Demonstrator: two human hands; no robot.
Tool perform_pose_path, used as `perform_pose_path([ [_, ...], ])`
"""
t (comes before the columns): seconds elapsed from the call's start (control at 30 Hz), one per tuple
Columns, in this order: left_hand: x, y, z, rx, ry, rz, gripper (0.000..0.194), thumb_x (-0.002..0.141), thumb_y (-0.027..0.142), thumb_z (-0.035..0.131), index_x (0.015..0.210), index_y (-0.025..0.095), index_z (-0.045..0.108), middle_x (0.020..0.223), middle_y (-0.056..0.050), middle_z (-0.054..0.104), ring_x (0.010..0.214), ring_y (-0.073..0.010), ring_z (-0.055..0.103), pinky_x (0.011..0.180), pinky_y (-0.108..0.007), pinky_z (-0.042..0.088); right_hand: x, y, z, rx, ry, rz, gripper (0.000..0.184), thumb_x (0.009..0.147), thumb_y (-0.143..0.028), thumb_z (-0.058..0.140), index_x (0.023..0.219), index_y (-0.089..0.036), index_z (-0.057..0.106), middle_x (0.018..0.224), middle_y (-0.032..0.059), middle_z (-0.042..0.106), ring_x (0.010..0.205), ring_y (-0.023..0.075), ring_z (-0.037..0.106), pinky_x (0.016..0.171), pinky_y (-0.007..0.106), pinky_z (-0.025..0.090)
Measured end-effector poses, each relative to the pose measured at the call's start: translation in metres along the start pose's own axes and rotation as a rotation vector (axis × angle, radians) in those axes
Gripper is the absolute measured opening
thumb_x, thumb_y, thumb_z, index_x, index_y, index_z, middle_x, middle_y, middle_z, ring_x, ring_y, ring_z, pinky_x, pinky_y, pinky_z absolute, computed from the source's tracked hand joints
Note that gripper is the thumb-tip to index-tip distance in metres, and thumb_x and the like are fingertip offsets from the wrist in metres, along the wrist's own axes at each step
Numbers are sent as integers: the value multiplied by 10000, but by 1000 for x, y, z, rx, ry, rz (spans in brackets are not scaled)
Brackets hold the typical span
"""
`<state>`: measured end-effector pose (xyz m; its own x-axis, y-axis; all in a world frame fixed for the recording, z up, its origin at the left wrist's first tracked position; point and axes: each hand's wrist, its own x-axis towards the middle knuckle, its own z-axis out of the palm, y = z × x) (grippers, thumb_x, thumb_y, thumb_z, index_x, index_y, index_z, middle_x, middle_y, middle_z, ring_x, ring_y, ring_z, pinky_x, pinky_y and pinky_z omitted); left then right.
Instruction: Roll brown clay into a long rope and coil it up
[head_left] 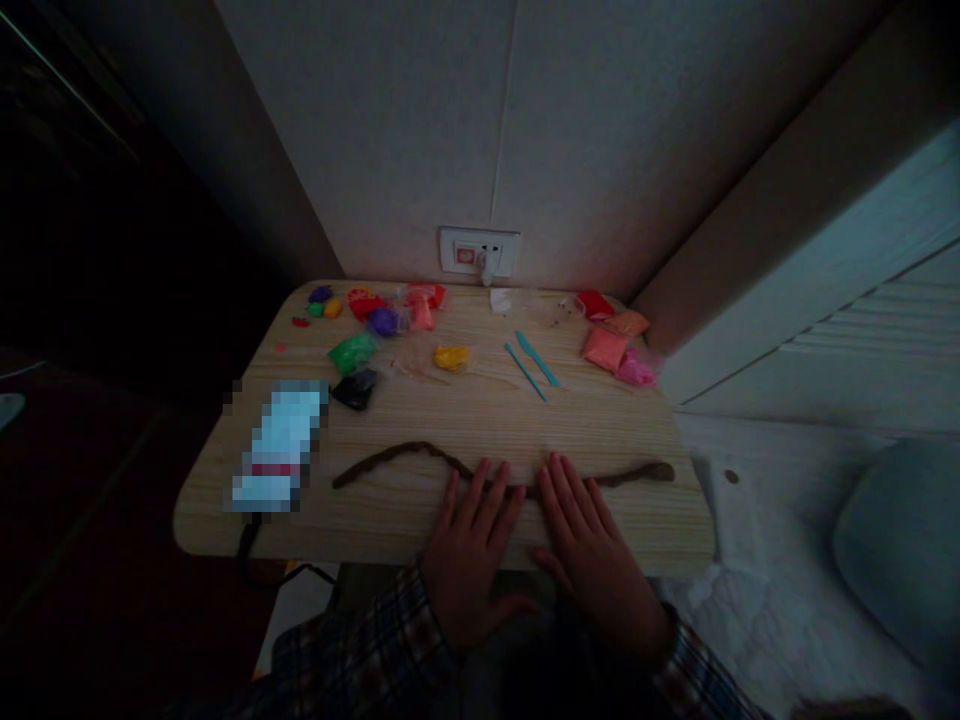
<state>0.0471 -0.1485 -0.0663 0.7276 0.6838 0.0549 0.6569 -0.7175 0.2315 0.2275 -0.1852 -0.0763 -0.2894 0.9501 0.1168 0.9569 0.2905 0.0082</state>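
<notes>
Currently, the left hand (471,565) and right hand (594,560) lie palm-down across a long brown strand (405,450), apparently clay in this dim light, on the bench (600,430); fingers (474,492) straight, released.

On the surface (480,425) lie one brown clay strand (421,447), two blue modelling tools (537,358) and one phone (281,445), with two hands, left (472,560) and right (592,555). Four clay packets (604,348) sit at the right; the left-hand bags (352,353) overlap too much to count.
</notes>
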Motion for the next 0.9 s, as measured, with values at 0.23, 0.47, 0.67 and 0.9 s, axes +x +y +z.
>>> perform_pose_path([
  [0.23,14,-5,0,-30,8,-6,972,700,774,311,1420,127,220,1506,-128,202,1383,-338,115,1094,-542,31,8,9,-2,24,-31,-27,687,902,-402,354,1446,-61,110,1509,162,162,1395,275,95,1073,471,259],
  [0.47,38,-13,0,-34,10,6,971,732,742,314,1424,76,172,1510,-144,173,1389,-330,95,1103,-544,56,40,24,1,72,-51,-26,610,921,-385,310,1436,-83,185,1511,137,171,1398,237,94,1095,447,229],
  [0.67,46,-9,-4,-28,71,-57,983,725,743,329,1420,65,175,1502,-200,148,1390,-338,93,1092,-573,68,42,32,-8,85,0,-13,624,931,-365,271,1454,-99,57,1519,138,135,1402,230,65,1095,482,205],
  [0.9,70,17,-10,-68,119,27,990,713,733,386,1420,71,182,1505,-212,108,1387,-366,49,1090,-560,95,15,98,-23,-7,45,190,600,942,-370,217,1456,-120,35,1523,129,117,1401,238,73,1091,511,189],
])
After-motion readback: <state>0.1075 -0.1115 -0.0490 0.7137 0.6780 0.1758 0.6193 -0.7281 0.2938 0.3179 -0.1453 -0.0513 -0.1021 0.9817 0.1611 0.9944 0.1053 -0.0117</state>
